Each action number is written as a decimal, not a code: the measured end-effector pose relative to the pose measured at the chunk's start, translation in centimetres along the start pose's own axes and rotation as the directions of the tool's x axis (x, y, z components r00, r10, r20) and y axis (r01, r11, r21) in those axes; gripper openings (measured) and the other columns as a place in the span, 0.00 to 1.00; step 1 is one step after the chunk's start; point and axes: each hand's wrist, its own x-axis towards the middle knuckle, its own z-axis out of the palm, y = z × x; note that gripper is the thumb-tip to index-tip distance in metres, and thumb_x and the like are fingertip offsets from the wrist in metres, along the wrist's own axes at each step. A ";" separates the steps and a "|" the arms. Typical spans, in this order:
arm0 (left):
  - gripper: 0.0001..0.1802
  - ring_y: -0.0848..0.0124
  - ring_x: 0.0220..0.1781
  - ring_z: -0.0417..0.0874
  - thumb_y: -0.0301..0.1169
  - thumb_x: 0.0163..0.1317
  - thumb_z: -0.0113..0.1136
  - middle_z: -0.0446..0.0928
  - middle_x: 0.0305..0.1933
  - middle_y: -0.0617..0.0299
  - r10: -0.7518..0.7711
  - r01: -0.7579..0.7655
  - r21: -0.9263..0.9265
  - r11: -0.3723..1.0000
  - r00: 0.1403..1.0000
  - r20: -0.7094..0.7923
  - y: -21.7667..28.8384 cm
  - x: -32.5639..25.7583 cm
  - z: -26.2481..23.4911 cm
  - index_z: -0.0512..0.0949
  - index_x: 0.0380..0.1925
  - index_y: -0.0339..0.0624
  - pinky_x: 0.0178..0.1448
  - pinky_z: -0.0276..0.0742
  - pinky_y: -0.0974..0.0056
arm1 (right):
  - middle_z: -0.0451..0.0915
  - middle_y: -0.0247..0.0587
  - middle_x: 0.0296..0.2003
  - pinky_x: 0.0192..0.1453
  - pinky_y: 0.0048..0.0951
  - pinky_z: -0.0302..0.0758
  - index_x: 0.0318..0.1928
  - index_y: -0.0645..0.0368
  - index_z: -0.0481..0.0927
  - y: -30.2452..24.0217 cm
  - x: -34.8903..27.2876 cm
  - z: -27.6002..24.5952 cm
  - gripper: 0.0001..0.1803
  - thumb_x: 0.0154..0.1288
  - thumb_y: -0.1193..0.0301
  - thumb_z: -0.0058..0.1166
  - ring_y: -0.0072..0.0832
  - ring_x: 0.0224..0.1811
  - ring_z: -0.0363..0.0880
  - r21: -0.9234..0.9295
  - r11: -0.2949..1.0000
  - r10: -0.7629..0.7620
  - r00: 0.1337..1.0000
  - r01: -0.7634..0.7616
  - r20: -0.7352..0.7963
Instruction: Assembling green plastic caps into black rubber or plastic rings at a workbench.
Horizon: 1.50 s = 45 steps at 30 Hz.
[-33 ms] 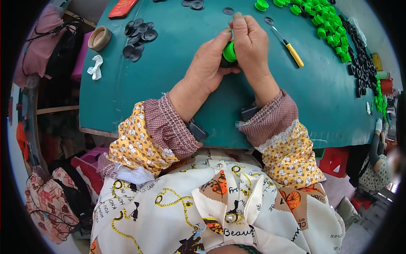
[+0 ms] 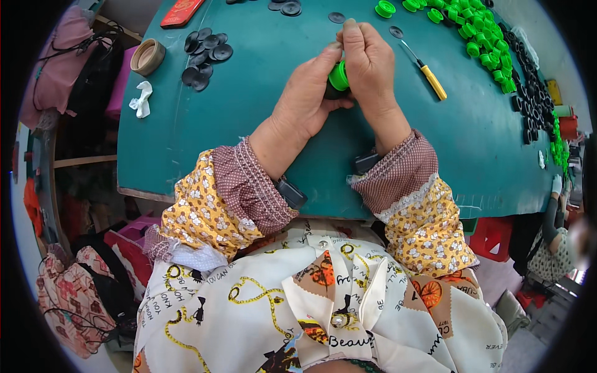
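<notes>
A bright green plastic spool-shaped piece (image 2: pixel 339 76) with a black ring (image 2: pixel 336 93) at its lower side is held between my two hands above the green table. My left hand (image 2: pixel 306 90) wraps round it from the left, thumb pointing up. From the right, my right hand (image 2: pixel 370 65) closes on it, with its thumb raised next to the left thumb tip. The fingers cover much of the piece. Just beyond the hands lies a flat black disc (image 2: pixel 336 17). To their right are a smaller black disc (image 2: pixel 396 32) and a screwdriver (image 2: pixel 430 79) with a yellow handle.
Black discs (image 2: pixel 208 46) lie in a loose pile at the left, near a tape roll (image 2: pixel 148 57), a crumpled white scrap (image 2: pixel 141 99) and a red flat case (image 2: pixel 181 12). Green spool pieces (image 2: pixel 482 37) and black rings (image 2: pixel 532 115) are heaped along the right. Another person (image 2: pixel 553 239) sits at far right.
</notes>
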 end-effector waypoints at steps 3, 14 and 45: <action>0.18 0.74 0.36 0.76 0.44 0.62 0.47 0.73 0.39 0.64 0.035 -0.034 -0.009 0.999 0.998 0.045 0.1 -0.2 0.1 0.71 0.45 0.45 0.29 0.78 0.68 | 0.71 0.44 0.15 0.21 0.32 0.66 0.24 0.62 0.72 0.3 0.0 -0.2 0.17 0.64 0.63 0.43 0.37 0.16 0.71 -0.021 0.999 -0.044 0.998 0.045 0.052; 0.20 0.72 0.38 0.76 0.46 0.63 0.41 0.72 0.39 0.61 0.016 -0.017 0.027 0.999 1.000 0.025 0.3 -0.8 0.7 0.69 0.44 0.44 0.34 0.77 0.66 | 0.75 0.42 0.19 0.25 0.26 0.72 0.27 0.63 0.73 -0.6 -1.1 -0.6 0.17 0.66 0.64 0.39 0.32 0.21 0.78 0.136 0.990 -0.031 0.997 0.022 0.064; 0.21 0.52 0.34 0.74 0.35 0.54 0.55 0.71 0.34 0.46 0.762 -0.448 0.892 -0.056 0.558 0.329 3.3 0.0 -0.4 0.66 0.44 0.33 0.38 0.70 0.58 | 0.77 0.34 0.30 0.32 0.20 0.72 0.38 0.61 0.75 -1.0 -0.9 -1.5 0.18 0.63 0.57 0.45 0.21 0.30 0.75 0.441 0.565 0.422 0.704 -0.697 0.572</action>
